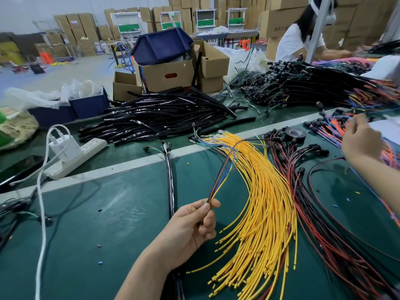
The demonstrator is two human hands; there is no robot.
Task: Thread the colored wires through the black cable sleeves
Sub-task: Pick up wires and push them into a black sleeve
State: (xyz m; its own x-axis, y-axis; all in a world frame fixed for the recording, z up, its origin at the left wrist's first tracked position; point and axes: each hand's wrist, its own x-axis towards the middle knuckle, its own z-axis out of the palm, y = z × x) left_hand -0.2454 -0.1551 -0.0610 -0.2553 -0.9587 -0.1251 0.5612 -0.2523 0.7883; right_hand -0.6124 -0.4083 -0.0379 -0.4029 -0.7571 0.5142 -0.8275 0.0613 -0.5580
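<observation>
gathering a wire set before sleeving

the left hand (pixel 190 228) pinches a thin bunch of coloured wires (pixel 224 174), red, blue, green and yellow, with the ends bunched in its grip, likely so they enter one sleeve together. the right hand (pixel 361 141) reaches into the orange wires (pixel 333 128); its grip is too blurred to tell. the black cable sleeves (pixel 162 118) lie piled far across the bench (pixel 121 204), well apart.

I pinch a thin bunch of red, blue, green and yellow wires (pixel 225 169) in my left hand (pixel 190 230). It rises from my fingertips and arcs over the left edge of the yellow wire fan (pixel 266 208), which lies spread flat. The black cable sleeves (pixel 160 115), glossy tubes, lie heaped beyond the fan, to its left.
</observation>
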